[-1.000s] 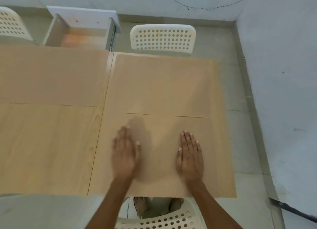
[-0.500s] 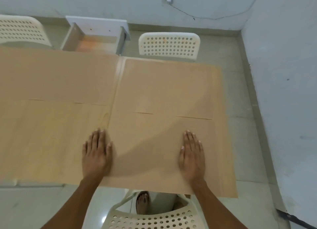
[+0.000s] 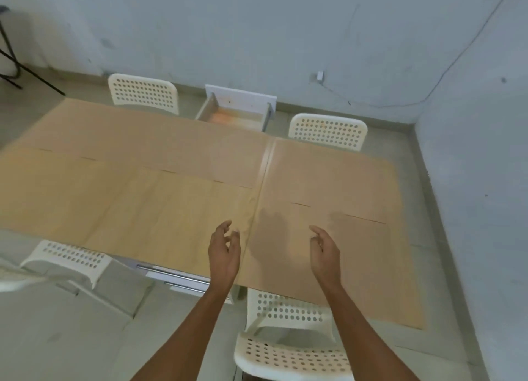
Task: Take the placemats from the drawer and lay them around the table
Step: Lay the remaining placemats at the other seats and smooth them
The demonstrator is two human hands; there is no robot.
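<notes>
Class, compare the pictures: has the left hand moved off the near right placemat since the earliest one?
Yes. The left hand has lifted off the near right placemat and now hovers, fingers loosely curled, over its left edge.

placemats: 4 – far left (image 3: 137,140), near left (image 3: 114,206), far right (image 3: 328,178), near right (image 3: 328,260) | chairs: 4 – 11 (image 3: 143,93), 1 (image 3: 328,132), 8 (image 3: 68,259), 6 o'clock (image 3: 288,358) | drawer: 1 (image 3: 237,115) | hands: 2 – left hand (image 3: 224,252), right hand (image 3: 325,252)

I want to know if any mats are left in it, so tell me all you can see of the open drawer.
The drawer is pulled open beyond the table's far edge, between two white chairs. It has a white front panel, grey metal sides and a pale bottom with an orange tint. No mat shows inside, though the table edge hides its near part. Neither hand touches it.
</notes>
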